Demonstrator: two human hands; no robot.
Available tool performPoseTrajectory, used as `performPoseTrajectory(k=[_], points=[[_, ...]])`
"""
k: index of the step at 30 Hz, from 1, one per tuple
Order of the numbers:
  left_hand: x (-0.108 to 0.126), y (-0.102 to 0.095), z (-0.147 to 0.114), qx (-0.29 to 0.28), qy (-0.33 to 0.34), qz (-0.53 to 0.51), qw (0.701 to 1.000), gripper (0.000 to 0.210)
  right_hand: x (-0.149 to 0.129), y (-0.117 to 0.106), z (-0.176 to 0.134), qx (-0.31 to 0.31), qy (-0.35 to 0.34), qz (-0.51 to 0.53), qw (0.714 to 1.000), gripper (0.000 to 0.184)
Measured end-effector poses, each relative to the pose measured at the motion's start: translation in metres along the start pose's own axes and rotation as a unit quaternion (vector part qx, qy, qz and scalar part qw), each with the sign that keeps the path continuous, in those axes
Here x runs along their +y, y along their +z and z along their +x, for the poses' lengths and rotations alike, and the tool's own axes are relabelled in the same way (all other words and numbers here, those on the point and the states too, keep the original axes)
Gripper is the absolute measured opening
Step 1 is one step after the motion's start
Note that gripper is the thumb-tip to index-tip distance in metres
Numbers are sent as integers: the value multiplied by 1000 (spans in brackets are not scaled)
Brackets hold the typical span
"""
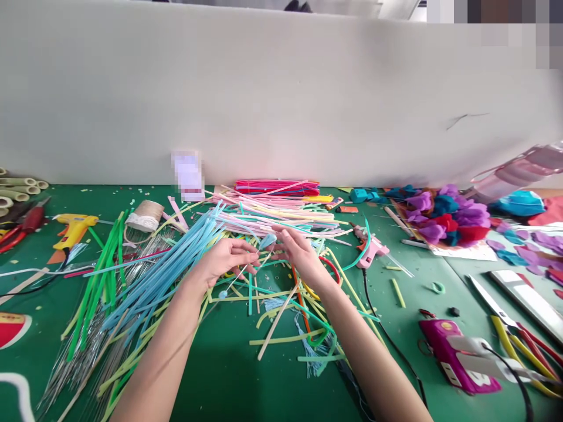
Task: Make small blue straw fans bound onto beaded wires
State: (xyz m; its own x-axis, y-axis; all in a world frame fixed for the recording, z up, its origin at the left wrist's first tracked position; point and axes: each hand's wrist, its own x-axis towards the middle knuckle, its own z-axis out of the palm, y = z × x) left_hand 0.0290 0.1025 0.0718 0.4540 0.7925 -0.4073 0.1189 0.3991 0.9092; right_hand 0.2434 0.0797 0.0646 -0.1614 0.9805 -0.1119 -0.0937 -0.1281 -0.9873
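My left hand (233, 258) is closed in a pinch on a thin pale wire stem, which slants down to a small light-blue tuft (223, 294) below the fingers. Facing it, my right hand (299, 249) has its fingertips closed at a light-blue fuzzy piece (267, 241) near the upper end of the stem. Exactly how that piece joins the stem is too small to tell. Beneath both hands lie scattered green, yellow and orange pipe cleaners. A bundle of light-blue pipe cleaners (176, 255) fans out beside my left forearm.
Left are a yellow glue gun (74, 227), a twine spool (146, 215), green pipe cleaners (102, 275) and loose wires. Pink pipe cleaners (281, 220) lie behind my hands. On the right are a pink glue gun (372, 249), paper flowers (444, 214), scissors (492, 305) and a magenta device (453, 351).
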Motion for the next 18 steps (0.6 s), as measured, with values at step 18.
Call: performPoseTrajectory(k=[18], points=[[23, 5, -16, 196, 197, 174, 945, 41, -3, 9, -2, -35, 57, -3, 998, 37]])
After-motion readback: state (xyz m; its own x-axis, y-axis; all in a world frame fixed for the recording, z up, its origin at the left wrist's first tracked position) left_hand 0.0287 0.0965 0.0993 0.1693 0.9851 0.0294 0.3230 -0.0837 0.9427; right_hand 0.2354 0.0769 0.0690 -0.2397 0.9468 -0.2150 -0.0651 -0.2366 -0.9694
